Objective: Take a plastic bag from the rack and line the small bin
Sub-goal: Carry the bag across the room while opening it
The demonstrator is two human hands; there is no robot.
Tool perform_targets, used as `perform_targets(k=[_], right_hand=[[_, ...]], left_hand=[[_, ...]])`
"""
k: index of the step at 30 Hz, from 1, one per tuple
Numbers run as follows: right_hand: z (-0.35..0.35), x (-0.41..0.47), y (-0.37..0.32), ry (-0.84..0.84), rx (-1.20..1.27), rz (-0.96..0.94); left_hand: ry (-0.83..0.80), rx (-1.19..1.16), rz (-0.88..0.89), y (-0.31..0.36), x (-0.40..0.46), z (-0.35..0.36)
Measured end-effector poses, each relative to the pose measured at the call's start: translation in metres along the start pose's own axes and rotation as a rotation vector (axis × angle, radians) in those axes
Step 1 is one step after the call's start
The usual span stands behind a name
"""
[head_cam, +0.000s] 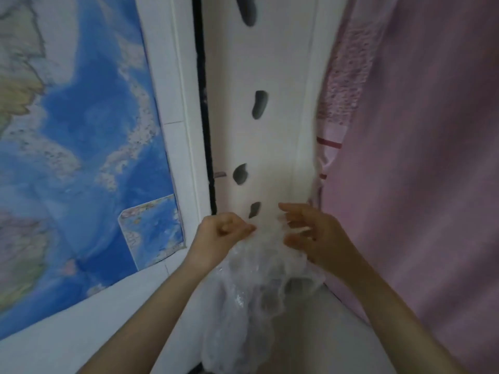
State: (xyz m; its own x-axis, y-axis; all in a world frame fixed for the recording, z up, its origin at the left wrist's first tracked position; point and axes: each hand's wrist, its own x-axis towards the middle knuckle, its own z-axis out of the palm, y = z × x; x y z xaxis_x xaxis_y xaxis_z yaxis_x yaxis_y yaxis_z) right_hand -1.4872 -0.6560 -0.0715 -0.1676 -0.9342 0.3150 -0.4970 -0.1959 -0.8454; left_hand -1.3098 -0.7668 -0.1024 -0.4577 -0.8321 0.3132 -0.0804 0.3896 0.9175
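Note:
A crumpled, translucent white plastic bag [251,287] hangs between my two hands in front of a tall white panel [272,147] with several dark oval cut-outs. My left hand [221,236] is closed, pinching the bag's upper left edge between thumb and fingers. My right hand [313,233] has its fingers spread and curled, touching the bag's upper right edge. The bag's lower part droops down between my forearms. No bin is in view.
A blue world map [81,147] covers the wall on the left, beside a white frame strip [178,109]. A pink curtain [421,163] hangs close on the right. A dark gap [204,103] runs between the frame and the panel.

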Motion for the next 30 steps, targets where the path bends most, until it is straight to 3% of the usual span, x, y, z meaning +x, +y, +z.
perform_targets(k=[3,9,14,18,22,27,30], right_hand=[[-0.005,0.017,0.027,-0.156,-0.070,-0.045],[0.002,0.061,0.053,-0.105,0.055,-0.078],[0.017,0.087,0.049,-0.229,0.099,-0.119],[0.044,0.093,0.035,-0.305,0.052,-0.206],[0.058,0.096,0.018,-0.274,0.055,-0.279],[0.040,0.106,0.030,-0.292,0.219,-0.194],[0.028,0.116,0.050,-0.300,0.116,-0.189]], left_hand=[[0.125,-0.022,-0.070,-0.006,0.007,0.009],[0.292,0.031,-0.225,-0.014,-0.012,-0.003],[0.262,0.160,-0.356,-0.014,-0.034,-0.024],[0.170,0.413,-0.190,0.001,-0.023,-0.025],[0.115,0.478,-0.046,0.008,0.001,-0.019],[0.255,0.263,-0.048,-0.004,0.009,-0.040],[0.272,0.140,-0.042,-0.009,0.010,-0.055]])
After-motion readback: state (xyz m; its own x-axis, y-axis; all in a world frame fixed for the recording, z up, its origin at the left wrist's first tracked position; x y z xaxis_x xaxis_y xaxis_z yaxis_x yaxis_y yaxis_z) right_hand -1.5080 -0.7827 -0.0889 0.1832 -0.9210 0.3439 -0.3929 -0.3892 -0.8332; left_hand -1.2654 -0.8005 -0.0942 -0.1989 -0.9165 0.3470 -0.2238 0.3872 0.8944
